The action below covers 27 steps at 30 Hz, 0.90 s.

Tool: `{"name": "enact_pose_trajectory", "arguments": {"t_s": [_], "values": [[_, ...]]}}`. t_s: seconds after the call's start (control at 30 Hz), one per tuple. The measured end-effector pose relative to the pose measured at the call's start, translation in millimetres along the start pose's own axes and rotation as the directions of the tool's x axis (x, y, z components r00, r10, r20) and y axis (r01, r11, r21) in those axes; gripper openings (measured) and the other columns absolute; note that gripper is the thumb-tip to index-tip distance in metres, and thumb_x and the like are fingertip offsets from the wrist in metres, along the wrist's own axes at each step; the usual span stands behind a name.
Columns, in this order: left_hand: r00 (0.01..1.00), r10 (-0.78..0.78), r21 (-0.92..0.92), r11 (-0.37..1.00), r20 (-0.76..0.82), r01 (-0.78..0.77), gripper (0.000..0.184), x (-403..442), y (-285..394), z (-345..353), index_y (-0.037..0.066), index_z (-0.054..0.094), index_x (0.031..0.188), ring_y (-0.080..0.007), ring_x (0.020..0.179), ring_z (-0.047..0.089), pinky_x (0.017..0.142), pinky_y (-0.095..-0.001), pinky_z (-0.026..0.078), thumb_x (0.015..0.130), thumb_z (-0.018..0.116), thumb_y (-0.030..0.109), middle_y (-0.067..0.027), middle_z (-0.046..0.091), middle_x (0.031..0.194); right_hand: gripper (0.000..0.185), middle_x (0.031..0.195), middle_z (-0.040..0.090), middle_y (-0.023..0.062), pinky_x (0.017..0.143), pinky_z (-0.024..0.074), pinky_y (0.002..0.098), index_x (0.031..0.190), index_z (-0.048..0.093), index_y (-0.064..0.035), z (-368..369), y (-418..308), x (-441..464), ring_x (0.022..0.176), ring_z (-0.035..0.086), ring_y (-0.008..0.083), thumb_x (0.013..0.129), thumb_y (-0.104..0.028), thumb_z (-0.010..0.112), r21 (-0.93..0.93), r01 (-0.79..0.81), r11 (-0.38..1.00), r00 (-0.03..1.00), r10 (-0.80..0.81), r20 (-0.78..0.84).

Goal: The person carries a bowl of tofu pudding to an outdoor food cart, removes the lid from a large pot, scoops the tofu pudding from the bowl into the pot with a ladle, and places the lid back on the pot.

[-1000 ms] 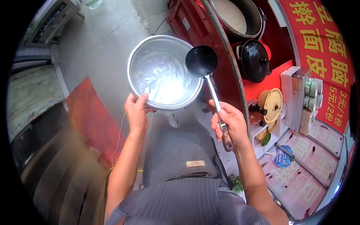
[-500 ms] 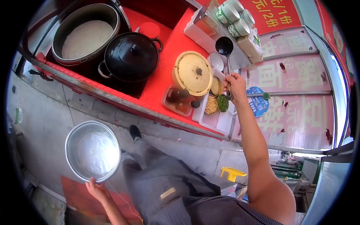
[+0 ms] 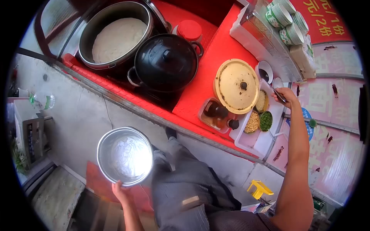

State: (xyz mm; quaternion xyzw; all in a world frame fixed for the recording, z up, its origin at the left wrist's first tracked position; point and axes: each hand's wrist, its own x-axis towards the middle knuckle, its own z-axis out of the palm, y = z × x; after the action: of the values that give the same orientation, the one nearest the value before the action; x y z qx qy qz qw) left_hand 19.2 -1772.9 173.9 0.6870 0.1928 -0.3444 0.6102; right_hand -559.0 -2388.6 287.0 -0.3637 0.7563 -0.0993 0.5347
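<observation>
My left hand (image 3: 122,192) grips the near rim of a round metal pot (image 3: 125,154), held out over the floor with its shiny inside facing up. My right hand (image 3: 286,97) is closed round the dark handle of a ladle (image 3: 280,96) at the right end of the red counter. A black shape, apparently the ladle's head, lies in a white bowl (image 3: 264,68). Close to this hand are small tubs of chopped greens (image 3: 266,121), peanuts (image 3: 252,122) and pale grains (image 3: 262,101), standing in a white tray (image 3: 246,144).
On the red counter (image 3: 204,73) stand a black lidded pot (image 3: 165,63), a deep pot of white food (image 3: 119,40), a beige lidded tub (image 3: 235,86) and a container with dark-topped bottles (image 3: 216,115). Paper cups (image 3: 279,15) are stacked at the back. A yellow stool (image 3: 260,189) is on the floor.
The ladle has come down from above the counter, its head now apparently in the white bowl. The view has shifted, so everything sits further right. My left hand still holds the metal pot.
</observation>
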Motion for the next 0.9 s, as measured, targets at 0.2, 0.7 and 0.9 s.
{"name": "enact_pose_trajectory", "arguments": {"t_s": [0.2, 0.7, 0.9], "values": [[0.999, -0.049, -0.093, 0.994, 0.004, 0.049, 0.019, 0, 3, -3, 0.006, 0.056, 0.102, -0.0166, 0.078, 0.06, 0.057, -0.0323, 0.051, 0.083, 0.053, 0.006, -0.0026, 0.057, 0.092, 0.035, 0.086, 0.07, 0.0195, 0.069, 0.0567, 0.0394, 0.101, 0.067, 0.0035, 19, -10, -8, 0.077, 0.07, 0.0301, 0.099, -0.03, 0.058, -0.822, 0.142, 0.551, 0.937, -0.343, -0.068], [0.995, -0.093, -0.231, 0.969, -0.032, 0.083, 0.026, 89, 0, -64, 0.011, 0.055, 0.109, -0.0284, 0.106, 0.064, 0.08, -0.0516, 0.059, 0.084, 0.054, 0.014, -0.0053, 0.062, 0.112, 0.06, 0.12, 0.067, 0.0231, 0.098, 0.0497, 0.0389, 0.128, 0.061, 0.0043, 442, -251, 7, 0.112, 0.065, 0.0331, 0.091, -0.043, 0.068, -0.474, 0.853, 0.216, 0.358, -0.905, 0.231], [0.983, -0.173, -0.176, 0.971, -0.058, 0.161, 0.034, 120, 65, -40, 0.007, 0.055, 0.114, -0.0284, 0.107, 0.062, 0.084, -0.053, 0.058, 0.081, 0.051, 0.009, -0.0075, 0.059, 0.113, 0.07, 0.126, 0.065, 0.0241, 0.101, 0.048, 0.0393, 0.13, 0.059, 0.0042, 563, -346, 71, 0.119, 0.063, 0.0341, 0.087, -0.05, 0.071, -0.594, 0.758, 0.269, 0.392, -0.916, 0.086]]}}
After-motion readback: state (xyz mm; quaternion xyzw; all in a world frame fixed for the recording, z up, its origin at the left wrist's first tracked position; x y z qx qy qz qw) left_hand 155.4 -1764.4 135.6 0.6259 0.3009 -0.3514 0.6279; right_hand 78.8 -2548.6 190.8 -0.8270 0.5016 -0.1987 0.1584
